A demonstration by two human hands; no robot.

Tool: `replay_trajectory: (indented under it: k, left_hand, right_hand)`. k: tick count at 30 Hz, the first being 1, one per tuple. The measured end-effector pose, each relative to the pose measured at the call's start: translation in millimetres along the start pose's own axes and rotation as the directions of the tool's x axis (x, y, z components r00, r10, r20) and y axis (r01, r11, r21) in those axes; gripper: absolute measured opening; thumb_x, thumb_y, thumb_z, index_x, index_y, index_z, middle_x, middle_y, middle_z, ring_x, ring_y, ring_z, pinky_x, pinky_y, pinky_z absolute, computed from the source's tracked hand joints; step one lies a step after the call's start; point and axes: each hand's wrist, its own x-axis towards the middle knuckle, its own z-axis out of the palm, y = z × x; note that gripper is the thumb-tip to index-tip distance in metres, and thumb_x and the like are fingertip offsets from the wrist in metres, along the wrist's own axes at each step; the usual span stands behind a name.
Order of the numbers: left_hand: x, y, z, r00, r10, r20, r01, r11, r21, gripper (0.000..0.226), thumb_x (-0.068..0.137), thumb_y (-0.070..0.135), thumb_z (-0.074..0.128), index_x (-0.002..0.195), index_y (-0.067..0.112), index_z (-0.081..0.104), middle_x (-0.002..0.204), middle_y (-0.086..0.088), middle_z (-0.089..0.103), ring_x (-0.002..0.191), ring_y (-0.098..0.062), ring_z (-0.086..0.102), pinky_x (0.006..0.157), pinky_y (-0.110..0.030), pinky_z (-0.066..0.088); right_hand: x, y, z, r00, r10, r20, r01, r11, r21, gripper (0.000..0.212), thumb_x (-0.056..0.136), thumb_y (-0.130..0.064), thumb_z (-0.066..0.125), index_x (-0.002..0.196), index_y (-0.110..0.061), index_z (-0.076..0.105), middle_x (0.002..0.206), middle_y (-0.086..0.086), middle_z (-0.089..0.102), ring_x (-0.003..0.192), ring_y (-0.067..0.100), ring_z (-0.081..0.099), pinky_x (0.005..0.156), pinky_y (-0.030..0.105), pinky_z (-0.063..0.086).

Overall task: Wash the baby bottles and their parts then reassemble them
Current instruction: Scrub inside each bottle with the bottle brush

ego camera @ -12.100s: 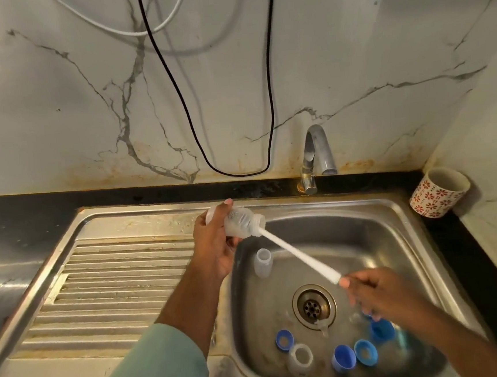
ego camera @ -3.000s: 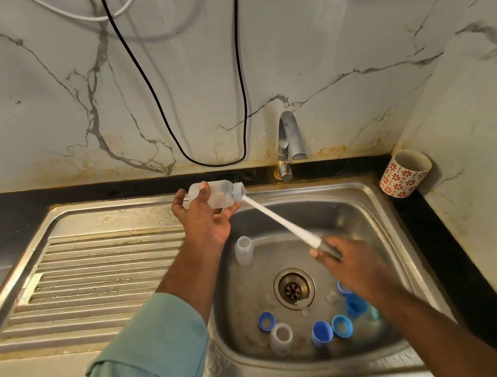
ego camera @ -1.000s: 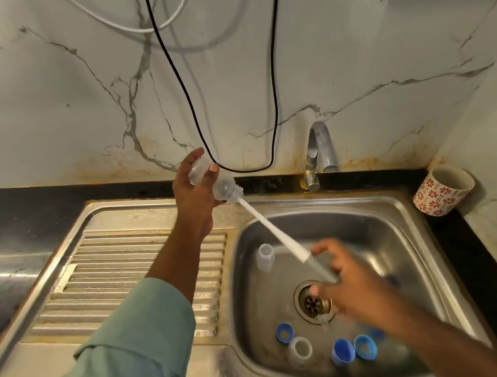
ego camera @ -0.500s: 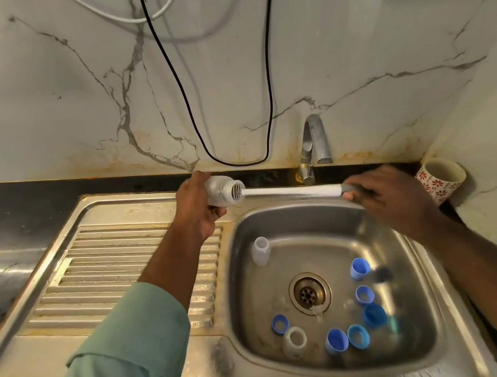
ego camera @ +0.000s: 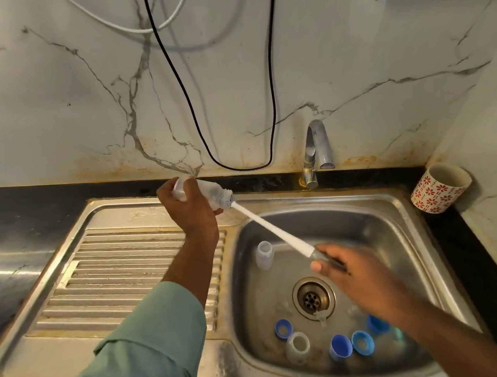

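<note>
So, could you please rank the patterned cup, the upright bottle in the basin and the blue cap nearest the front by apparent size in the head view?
1. Patterned cup, clearly largest.
2. Upright bottle in the sink.
3. Blue cap, close to the bottle in size; it lies nearer the camera, so that ranking is unsure.

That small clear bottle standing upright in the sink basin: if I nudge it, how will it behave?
The small clear bottle looks empty and thin-walled, so probably light. It stands tall on a narrow base on the steel sink, so likely tips and rolls. Possibly slippery if wet.
</note>
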Motion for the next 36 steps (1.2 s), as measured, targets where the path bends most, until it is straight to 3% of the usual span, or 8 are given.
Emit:
replay_trajectory:
  k: [4,8,12,15,22,25,27,36]
  left_hand:
    - [7,3,-3,0.994,0.041,0.103,-0.05,0.995,0.091,0.029,0.095,0.021,0.061,0.12,0.023,0.046,0.107,0.005,0.052,0.097,-0.018,0.059,0.056,-0.022,0.056]
    - [17,14,-10,0.933,-0.3,0.199,0.266,0.947,0.181,0.027,0.094,0.023,0.064,0.118,0.024,0.051,0.112,-0.005,0.056,0.093,-0.028,0.063,0.052,-0.036,0.059]
    - [20,24,-13,0.797,-0.531,0.289,0.503,0.848,0.17,0.036,0.093,0.027,0.067,0.125,0.016,0.053,0.114,-0.017,0.061,0.093,-0.034,0.067,0.054,-0.04,0.058]
    - [18,25,-14,0.747,-0.592,0.304,0.577,0.804,0.147,0.04,0.091,0.03,0.069,0.125,0.014,0.056,0.118,-0.02,0.061,0.091,-0.034,0.066,0.054,-0.04,0.057]
    - [14,15,-13,0.704,-0.666,0.248,0.684,0.73,0.019,0.047,0.091,0.029,0.066,0.131,0.008,0.052,0.117,-0.019,0.062,0.088,-0.032,0.065,0.046,-0.036,0.056]
    - [13,18,-11,0.678,-0.683,0.273,0.706,0.708,0.019,0.047,0.092,0.03,0.064,0.131,0.008,0.05,0.119,-0.02,0.06,0.09,-0.031,0.064,0.047,-0.034,0.057]
    - [13,23,-10,0.683,-0.682,0.263,0.718,0.693,-0.066,0.049,0.092,0.03,0.064,0.132,0.007,0.048,0.121,-0.022,0.056,0.092,-0.032,0.062,0.048,-0.033,0.058]
    - [22,41,-5,0.828,-0.542,0.145,0.554,0.829,-0.067,0.039,0.089,0.031,0.07,0.121,0.018,0.051,0.102,-0.011,0.054,0.09,-0.032,0.058,0.058,-0.04,0.057]
  right_hand:
    - [-6,-16,-33,0.969,-0.238,-0.063,0.108,0.64,-0.76,0.055,0.099,-0.043,0.045,0.15,-0.032,0.026,0.106,-0.009,0.051,0.081,0.006,0.057,0.056,0.02,0.043]
    - [3,12,-60,0.807,-0.57,-0.152,0.117,0.407,-0.906,0.085,0.045,-0.012,0.095,0.124,-0.013,0.063,0.086,0.011,0.063,0.07,0.028,0.062,0.053,0.032,0.05]
    - [22,23,-72,0.974,-0.203,-0.1,0.159,0.929,-0.334,0.036,0.085,-0.036,0.071,0.118,-0.021,0.069,0.084,0.001,0.072,0.071,0.016,0.066,0.062,0.032,0.055]
    - [23,28,-69,0.952,0.075,0.298,-0.153,0.956,0.25,0.032,0.082,-0.046,0.06,0.098,-0.022,0.075,0.065,0.001,0.062,0.051,0.012,0.047,0.051,0.024,0.04]
    - [27,41,-48,0.789,-0.567,-0.235,0.174,0.574,-0.8,0.053,0.103,-0.047,0.028,0.111,-0.013,0.068,0.092,0.004,0.071,0.079,0.022,0.066,0.065,0.032,0.053]
    - [22,36,-56,0.997,-0.06,-0.047,0.056,0.995,-0.079,0.039,0.096,-0.041,0.052,0.098,-0.006,0.071,0.074,0.012,0.064,0.059,0.014,0.056,0.054,0.022,0.043]
    - [17,39,-55,0.929,0.164,0.331,-0.302,0.853,0.425,0.043,0.098,-0.041,0.048,0.094,-0.003,0.069,0.06,0.012,0.052,0.042,0.013,0.04,0.04,0.021,0.035]
    - [1,46,-29,0.987,0.091,-0.135,-0.059,0.972,0.227,0.009,0.091,-0.033,0.063,0.086,-0.031,0.071,0.054,-0.004,0.057,0.048,0.004,0.051,0.05,0.02,0.046]
